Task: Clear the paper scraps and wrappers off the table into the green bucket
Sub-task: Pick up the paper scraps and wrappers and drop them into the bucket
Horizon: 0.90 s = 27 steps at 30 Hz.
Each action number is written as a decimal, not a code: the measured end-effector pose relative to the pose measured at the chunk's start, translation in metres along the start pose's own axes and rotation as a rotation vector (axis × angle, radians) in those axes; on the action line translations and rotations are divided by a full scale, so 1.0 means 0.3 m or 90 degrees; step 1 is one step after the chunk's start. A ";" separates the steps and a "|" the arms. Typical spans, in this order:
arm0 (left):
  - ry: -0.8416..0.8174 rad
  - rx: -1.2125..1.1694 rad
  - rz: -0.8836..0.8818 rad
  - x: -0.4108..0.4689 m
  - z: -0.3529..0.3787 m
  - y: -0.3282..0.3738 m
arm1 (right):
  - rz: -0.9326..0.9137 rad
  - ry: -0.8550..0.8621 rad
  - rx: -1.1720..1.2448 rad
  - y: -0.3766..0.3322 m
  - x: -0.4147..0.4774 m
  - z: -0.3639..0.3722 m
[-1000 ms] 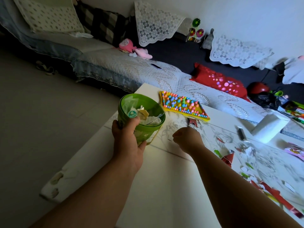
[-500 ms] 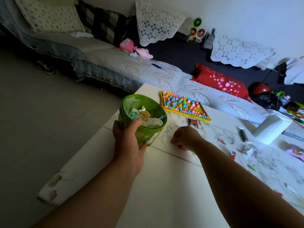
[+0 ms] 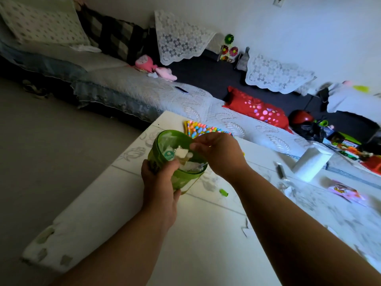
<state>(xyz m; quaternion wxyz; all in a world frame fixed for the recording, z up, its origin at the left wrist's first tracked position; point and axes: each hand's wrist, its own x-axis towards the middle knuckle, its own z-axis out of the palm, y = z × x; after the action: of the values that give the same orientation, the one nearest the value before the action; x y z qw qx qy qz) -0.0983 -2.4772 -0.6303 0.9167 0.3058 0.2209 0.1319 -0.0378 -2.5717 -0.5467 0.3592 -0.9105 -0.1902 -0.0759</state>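
Observation:
My left hand [image 3: 158, 182] grips the near wall of the green bucket [image 3: 182, 179] and tilts it toward me on the white table [image 3: 115, 205]. White paper scraps and a round sticker fill the bucket. My right hand [image 3: 218, 153] hovers over the bucket's far rim, fingertips pinched together on a small paper scrap that is mostly hidden. A small green scrap [image 3: 223, 192] lies on the table just right of the bucket. A white scrap [image 3: 246, 231] sits nearer me. A pink wrapper [image 3: 343, 190] and blurred bits lie at the right.
A colourful beaded board [image 3: 198, 129] lies behind the bucket. A white tissue roll [image 3: 311, 162] and a small dark object [image 3: 280, 171] stand at the table's far right. A sofa with a red cushion [image 3: 257, 112] runs behind; bare floor lies to the left.
My right hand lifted from the table and moved left to the bucket's rim. The left hand tilted the bucket toward me. The view swung slightly left.

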 end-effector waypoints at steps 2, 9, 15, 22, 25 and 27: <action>-0.004 -0.003 -0.014 -0.009 0.014 -0.008 | 0.012 0.010 0.010 0.012 0.003 -0.010; -0.006 0.006 -0.023 -0.018 0.031 -0.021 | 0.229 0.036 -0.150 0.256 -0.011 -0.093; 0.002 0.005 -0.019 -0.007 0.039 -0.030 | 0.352 -0.131 -0.224 0.435 -0.071 0.016; -0.006 0.010 -0.019 0.018 0.048 -0.052 | 0.337 -0.128 -0.174 0.426 -0.058 0.005; -0.015 0.013 -0.022 0.013 0.061 -0.067 | 0.365 -0.049 -0.042 0.424 -0.110 -0.066; -0.027 0.018 -0.025 0.009 0.070 -0.081 | 0.383 0.004 0.023 0.433 -0.172 -0.131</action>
<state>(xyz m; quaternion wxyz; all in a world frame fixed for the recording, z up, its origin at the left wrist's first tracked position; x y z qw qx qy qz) -0.0832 -2.5057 -0.6313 0.9193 0.3166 0.2094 0.1040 -0.0331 -2.7006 -0.6134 0.3823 -0.9192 0.0877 0.0344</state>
